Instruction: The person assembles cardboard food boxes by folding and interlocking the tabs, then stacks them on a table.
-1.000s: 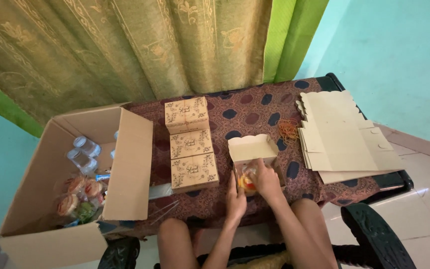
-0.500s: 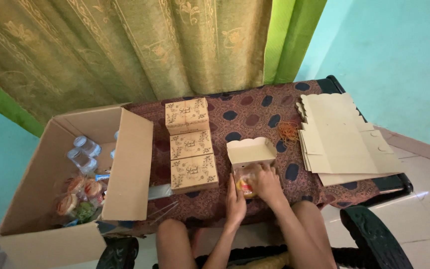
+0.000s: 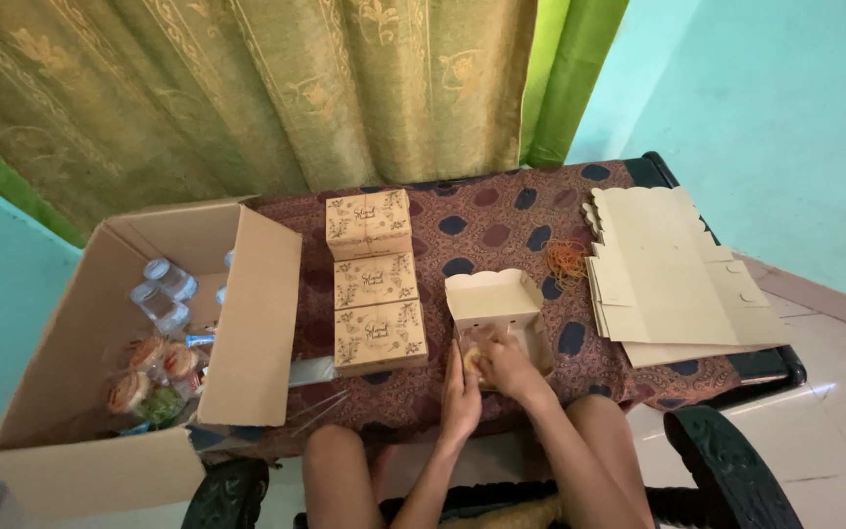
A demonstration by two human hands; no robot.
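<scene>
Soft, even daylight fills the view, bright on the turquoise wall point(image 3: 775, 118) and glossy floor point(image 3: 834, 431), where pale glare streaks show. Shadows are faint; it's dimmer deep inside the carton point(image 3: 80, 392). Wide lens bends the edges. Hands point(image 3: 487, 377) slightly soft, the rest fairly sharp.

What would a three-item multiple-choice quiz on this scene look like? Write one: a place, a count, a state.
1. Where does the flat card stack lie?
A. right end of the table
B. inside the carton
C. on the floor

2. How many closed printed boxes sit in a row?
A. one
B. three
C. five

3. The box at the hands is
A. taped shut
B. crushed flat
C. open, lid up

Answers: 1 A, the stack rests on the cloth at the right. 2 B, three line up beside the carton. 3 C, its lid stands up while the left hand and right hand work in it.
</scene>
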